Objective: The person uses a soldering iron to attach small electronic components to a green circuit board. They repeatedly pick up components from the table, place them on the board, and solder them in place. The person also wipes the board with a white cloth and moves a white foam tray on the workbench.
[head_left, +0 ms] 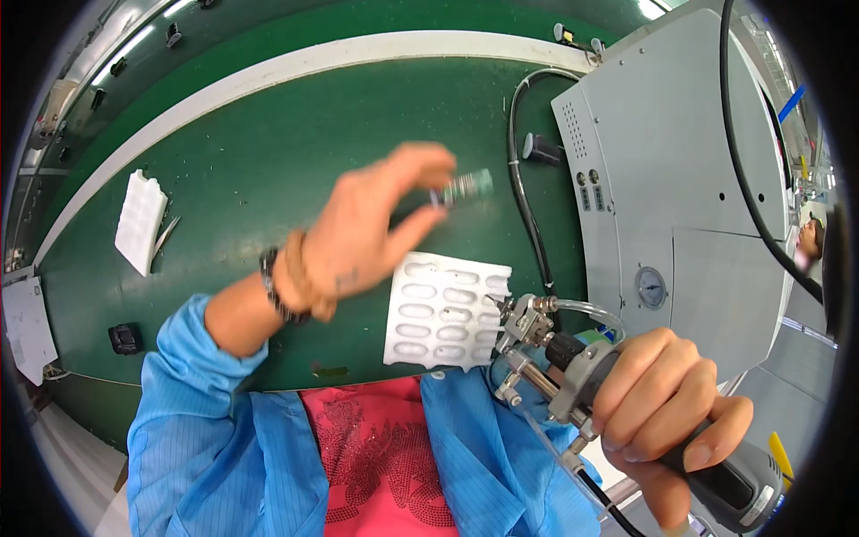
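My left hand (362, 219), blurred by motion, is above the green table, its thumb and fingers curved around one end of a small green circuit board (465, 186). The board is smeared too, and the exact grip is partly hidden. My right hand (667, 407) is wrapped round a black-and-metal hand-held power tool (582, 376) with clear tubes and metal fittings. That tool's slim front end points left, over the right edge of a white moulded tray (434, 313) with rows of oval pockets. Small dark specks show in some pockets.
A grey machine cabinet (662, 179) with a round gauge (650, 286) stands at the right. A black hose (519, 179) curves over the table (268, 161) beside a dark cylinder (541, 149). Another white tray (141, 224) with tweezers (165, 237) and a small black block (125, 338) lie left.
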Demonstrator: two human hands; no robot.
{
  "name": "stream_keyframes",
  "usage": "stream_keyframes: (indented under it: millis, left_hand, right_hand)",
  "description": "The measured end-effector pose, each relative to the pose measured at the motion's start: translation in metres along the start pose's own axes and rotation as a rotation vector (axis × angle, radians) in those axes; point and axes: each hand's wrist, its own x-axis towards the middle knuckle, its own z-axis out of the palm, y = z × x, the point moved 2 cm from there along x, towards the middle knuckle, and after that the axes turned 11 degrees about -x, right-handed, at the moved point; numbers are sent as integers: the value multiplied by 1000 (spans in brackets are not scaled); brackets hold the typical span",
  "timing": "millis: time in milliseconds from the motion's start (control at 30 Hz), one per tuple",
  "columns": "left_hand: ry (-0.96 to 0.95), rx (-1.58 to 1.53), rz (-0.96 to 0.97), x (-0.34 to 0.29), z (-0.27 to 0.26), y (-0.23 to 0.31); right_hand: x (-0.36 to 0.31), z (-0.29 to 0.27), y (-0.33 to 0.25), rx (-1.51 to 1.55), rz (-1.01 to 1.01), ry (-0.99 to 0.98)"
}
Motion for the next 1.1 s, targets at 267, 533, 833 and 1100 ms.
stream_keyframes:
  millis: [267,533,833,1100]
  left_hand:
    - [-164,5,-58,-52,27,0]
    - [-35,-66,19,-62,36,-12]
    - [3,-131,-19,-70,35,-19]
    - [-11,-156,-19,-67,31,-16]
  right_hand:
    - [1,6,2,-16,10,29]
    - [13,20,33,-21,45,52]
    - [15,32,54,-39,102,62]
    - [24,38,60,-44,135,-3]
